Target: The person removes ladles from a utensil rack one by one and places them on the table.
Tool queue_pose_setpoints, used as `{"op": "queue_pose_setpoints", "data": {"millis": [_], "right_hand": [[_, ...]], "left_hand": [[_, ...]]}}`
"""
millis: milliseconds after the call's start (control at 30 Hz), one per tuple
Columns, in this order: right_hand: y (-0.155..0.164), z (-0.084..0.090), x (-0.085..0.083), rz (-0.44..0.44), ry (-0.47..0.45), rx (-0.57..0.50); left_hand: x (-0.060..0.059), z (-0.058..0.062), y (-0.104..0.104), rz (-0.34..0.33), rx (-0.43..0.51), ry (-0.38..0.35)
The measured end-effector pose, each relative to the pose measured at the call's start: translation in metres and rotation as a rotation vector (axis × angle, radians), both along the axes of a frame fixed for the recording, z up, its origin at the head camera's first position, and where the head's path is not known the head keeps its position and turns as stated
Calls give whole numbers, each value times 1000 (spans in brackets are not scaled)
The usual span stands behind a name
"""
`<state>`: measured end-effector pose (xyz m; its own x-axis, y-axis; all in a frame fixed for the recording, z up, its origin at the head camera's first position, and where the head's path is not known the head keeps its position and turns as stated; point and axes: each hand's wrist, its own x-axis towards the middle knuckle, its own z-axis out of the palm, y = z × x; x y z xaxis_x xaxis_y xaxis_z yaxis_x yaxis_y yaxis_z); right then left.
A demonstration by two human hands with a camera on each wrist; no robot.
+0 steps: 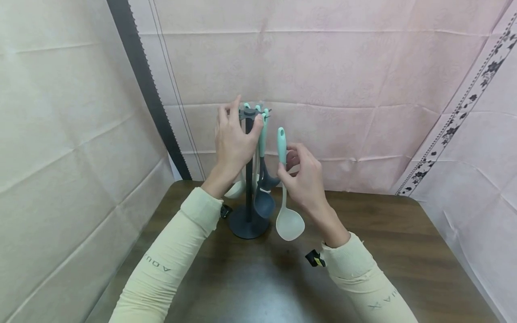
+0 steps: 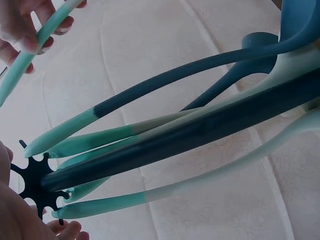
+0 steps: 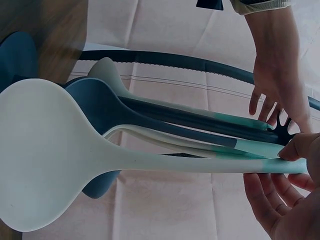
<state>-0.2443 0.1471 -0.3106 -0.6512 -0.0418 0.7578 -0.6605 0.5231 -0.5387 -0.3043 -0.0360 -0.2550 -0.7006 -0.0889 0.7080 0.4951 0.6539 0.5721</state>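
My left hand (image 1: pixel 234 142) holds the top of a dark utensil stand (image 1: pixel 248 197), its fingers and thumb spread around the notched hook rack (image 2: pixel 33 181). My right hand (image 1: pixel 302 177) pinches the mint handle of a white ladle (image 1: pixel 290 224) between thumb and fingers. The ladle hangs upright, bowl down, right of the stand and apart from it. Several utensils with mint handles hang from the rack, among them a dark blue ladle (image 1: pixel 264 205) and a pale one (image 1: pixel 235 190) behind my left wrist. Parts of these overlap behind the pole.
The stand's round base rests on a brown wooden table (image 1: pixel 250 278) near its back edge. Pale cloth walls (image 1: pixel 343 89) rise behind the table and along both sides. A small black device (image 1: pixel 315 258) sits at my right cuff.
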Motion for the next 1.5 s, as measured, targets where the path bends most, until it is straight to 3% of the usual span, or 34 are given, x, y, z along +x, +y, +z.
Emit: {"op": "queue_pose_setpoints", "data": {"millis": [533, 1000, 1300, 1500], "right_hand": [[26, -7, 10, -53, -10, 7], [48, -13, 18, -62, -9, 50], [65, -18, 20, -103, -37, 61], [73, -20, 19, -122, -34, 74]], "left_hand": [[-6, -4, 2, -23, 51, 42], [-7, -3, 2, 20, -4, 76], [-8, -5, 2, 95, -53, 107], [-8, -5, 2, 98, -55, 112]]}}
